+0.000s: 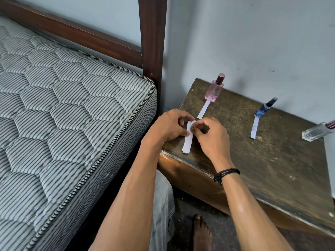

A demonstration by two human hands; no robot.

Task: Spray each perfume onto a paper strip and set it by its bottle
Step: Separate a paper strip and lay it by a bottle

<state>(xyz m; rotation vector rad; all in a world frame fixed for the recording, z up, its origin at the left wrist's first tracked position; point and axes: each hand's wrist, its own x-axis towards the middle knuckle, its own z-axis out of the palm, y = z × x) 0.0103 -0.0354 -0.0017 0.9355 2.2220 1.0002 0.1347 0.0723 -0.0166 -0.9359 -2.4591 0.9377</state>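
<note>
The person wears a black knotted cord bracelet (227,173) at the wrist of the right hand (212,140), faded light grey trousers (163,205), with bare forearms (130,196) and a bare foot (201,232).

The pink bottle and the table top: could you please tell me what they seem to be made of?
Pink bottle: probably glass, possibly hard plastic; glossy, see-through pink tint. Its cap looks like shiny rose metal. Table top: wood with a worn, dull finish, scuffed and chipped at the edge.
</note>
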